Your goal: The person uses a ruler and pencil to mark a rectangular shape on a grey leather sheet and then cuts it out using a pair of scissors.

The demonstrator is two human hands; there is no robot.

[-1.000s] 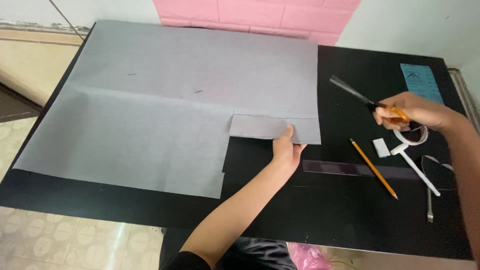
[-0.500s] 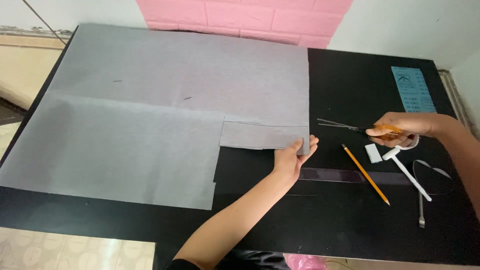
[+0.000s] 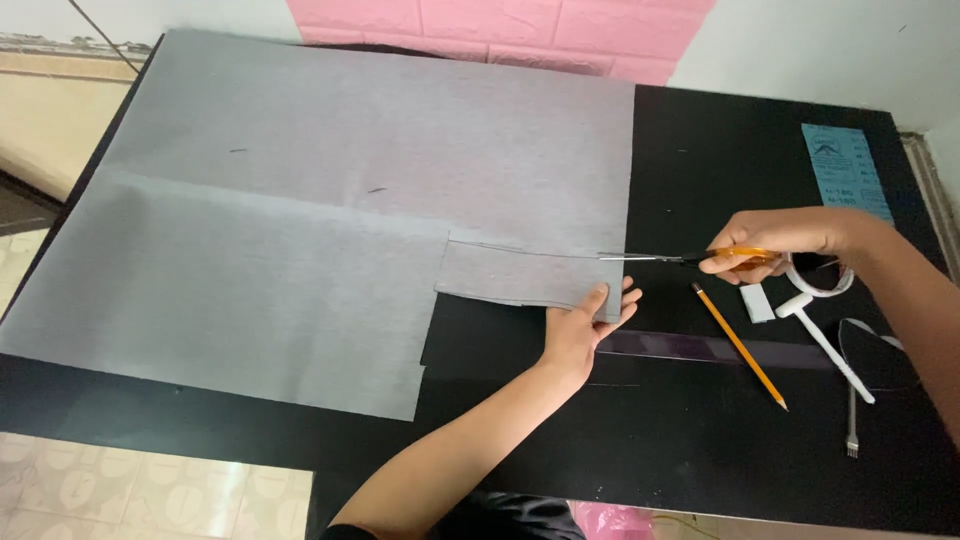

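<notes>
A large grey sheet point(image 3: 330, 200) covers the left and middle of a black table point(image 3: 700, 440). A narrow grey strip point(image 3: 520, 275) juts from the sheet's lower right. My left hand point(image 3: 585, 325) grips the strip's right end between thumb and fingers. My right hand point(image 3: 770, 245) holds orange-handled scissors point(image 3: 680, 258), their blades pointing left and touching the sheet's right edge along the strip's upper line.
An orange pencil point(image 3: 738, 345), a dark clear ruler point(image 3: 700, 348), a white eraser point(image 3: 757, 302), a white handled tool point(image 3: 825, 325) and a small metal tool point(image 3: 852, 425) lie at the right. A blue sheet point(image 3: 845, 170) lies far right. Pink wall behind.
The scissors have swung down from the right and now lie level, blades at the sheet's edge. My left hand has closed its grip on the strip's end.
</notes>
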